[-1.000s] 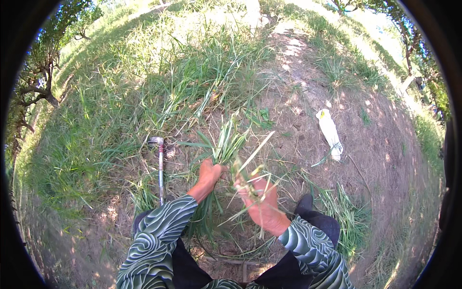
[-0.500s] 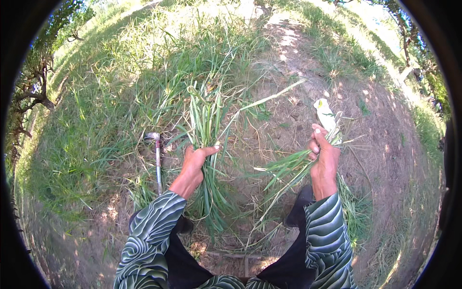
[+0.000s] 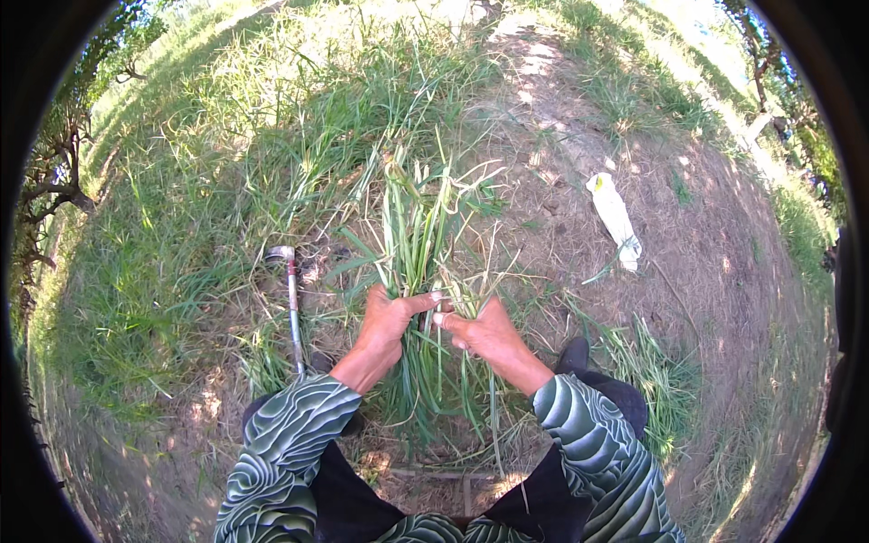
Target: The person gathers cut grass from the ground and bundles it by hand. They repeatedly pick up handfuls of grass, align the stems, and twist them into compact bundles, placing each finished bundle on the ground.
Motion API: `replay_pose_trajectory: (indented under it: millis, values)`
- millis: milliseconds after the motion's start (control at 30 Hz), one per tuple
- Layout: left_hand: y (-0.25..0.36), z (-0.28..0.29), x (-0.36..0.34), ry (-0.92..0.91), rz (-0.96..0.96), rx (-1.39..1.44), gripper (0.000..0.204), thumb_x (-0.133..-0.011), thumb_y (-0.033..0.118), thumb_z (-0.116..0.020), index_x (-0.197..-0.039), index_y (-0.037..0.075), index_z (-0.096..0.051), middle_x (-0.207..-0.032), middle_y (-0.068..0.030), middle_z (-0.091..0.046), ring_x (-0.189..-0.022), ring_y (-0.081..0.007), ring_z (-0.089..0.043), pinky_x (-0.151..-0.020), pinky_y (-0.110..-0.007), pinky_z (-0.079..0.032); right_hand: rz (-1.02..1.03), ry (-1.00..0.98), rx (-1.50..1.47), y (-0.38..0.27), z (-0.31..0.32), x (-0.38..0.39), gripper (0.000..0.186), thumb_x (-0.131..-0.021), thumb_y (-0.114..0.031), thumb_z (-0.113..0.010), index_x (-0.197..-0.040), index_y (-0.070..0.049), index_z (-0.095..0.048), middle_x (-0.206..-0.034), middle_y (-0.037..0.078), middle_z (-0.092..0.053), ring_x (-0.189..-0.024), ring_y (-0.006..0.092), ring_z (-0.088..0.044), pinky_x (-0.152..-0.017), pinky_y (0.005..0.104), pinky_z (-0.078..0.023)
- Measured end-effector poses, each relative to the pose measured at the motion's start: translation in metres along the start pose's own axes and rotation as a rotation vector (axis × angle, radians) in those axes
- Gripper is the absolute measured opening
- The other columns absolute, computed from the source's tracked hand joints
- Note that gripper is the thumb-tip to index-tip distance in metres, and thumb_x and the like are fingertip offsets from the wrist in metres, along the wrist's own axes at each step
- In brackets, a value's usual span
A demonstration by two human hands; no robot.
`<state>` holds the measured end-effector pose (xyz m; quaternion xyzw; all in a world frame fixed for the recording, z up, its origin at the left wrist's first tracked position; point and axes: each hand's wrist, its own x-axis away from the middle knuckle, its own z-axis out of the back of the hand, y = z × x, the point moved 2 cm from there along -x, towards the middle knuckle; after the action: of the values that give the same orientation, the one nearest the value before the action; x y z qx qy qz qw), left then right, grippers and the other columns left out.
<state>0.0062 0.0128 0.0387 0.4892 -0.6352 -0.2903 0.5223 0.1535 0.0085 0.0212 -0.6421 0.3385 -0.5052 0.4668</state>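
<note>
My left hand [image 3: 385, 321] is closed round a thick bunch of long green grass [image 3: 409, 235], its stems pointing away from me and its leaves hanging down toward my feet. Right beside it, my right hand [image 3: 484, 330] grips a smaller bunch of grass [image 3: 466, 294] with pale, drier ends. The thumbs of both hands nearly meet, and the two bunches lie side by side, touching. To the left of my left hand a sickle [image 3: 295, 308] with a red and silver handle lies on the ground, its blade at the far end.
A white crumpled bag [image 3: 614, 219] lies on the bare soil at the right. A heap of cut grass [image 3: 656, 380] is by my right shoe [image 3: 572, 355]. Tall growing grass [image 3: 154, 271] covers the left and far side. Trees stand at both edges.
My right hand has swung left from near the white bag, bringing its grass against the bunch in my left hand. My left hand has shifted slightly right.
</note>
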Motion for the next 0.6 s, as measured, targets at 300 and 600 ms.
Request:
replay_pose_trajectory:
  millis: [300, 600]
  values:
    - [0.001, 0.003, 0.004, -0.038, 0.03, -0.062, 0.024, -0.076, -0.006, -0.065, -0.099, -0.004, -0.059, -0.083, -0.0153, -0.066, -0.07, -0.0208, -0.065, -0.058, -0.031, -0.054, -0.045, -0.103, -0.165, -0.005, -0.006, 0.003, 0.012, -0.08, -0.005, -0.064, -0.088, -0.006, -0.056, -0.07, 0.003, -0.061, -0.046, 0.0038, -0.043, -0.038, 0.0189, -0.027]
    - [0.004, 0.008, 0.0, -0.016, -0.052, -0.346, 0.02, -0.072, -0.003, -0.068, -0.091, -0.002, -0.062, -0.077, -0.0108, -0.067, -0.065, -0.0168, -0.062, -0.055, -0.03, -0.048, 0.011, -0.026, -0.044, 0.009, -0.001, -0.004, 0.024, -0.079, -0.007, -0.062, -0.101, 0.001, -0.059, -0.068, 0.004, -0.062, -0.049, 0.0085, -0.049, -0.044, 0.024, -0.038]
